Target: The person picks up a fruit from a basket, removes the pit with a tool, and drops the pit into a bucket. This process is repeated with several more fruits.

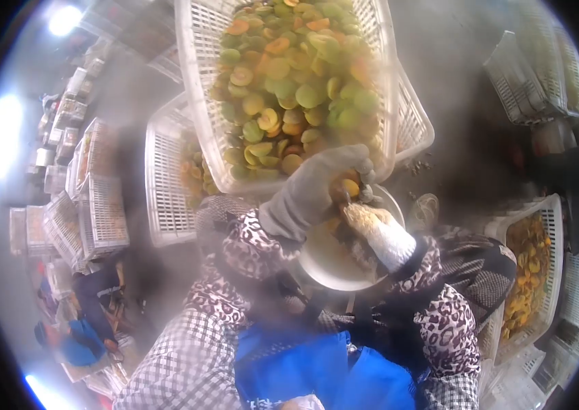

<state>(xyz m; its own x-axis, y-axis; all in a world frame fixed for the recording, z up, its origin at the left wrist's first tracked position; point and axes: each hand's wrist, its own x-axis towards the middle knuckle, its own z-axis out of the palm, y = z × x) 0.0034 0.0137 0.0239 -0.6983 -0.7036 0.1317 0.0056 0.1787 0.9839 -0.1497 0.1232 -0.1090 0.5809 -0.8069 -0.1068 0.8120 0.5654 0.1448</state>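
Note:
My left hand, in a grey glove, is closed around a small orange-yellow fruit that looks like an apricot. My right hand has a white wrap or glove with bare fingertips. Its fingers are pinched together against the fruit; a thin dark thing shows at their tips, too blurred to name. Below both hands sits a white bowl on my lap, with some pieces and wet scraps in it. Just beyond my hands stands a white plastic crate heaped with green and orange fruit halves.
Another white crate with fruit sits lower, behind the heaped one. To my right is a crate of orange fruit. Stacked crates stand at left, more crates at far right. A person in blue is at lower left.

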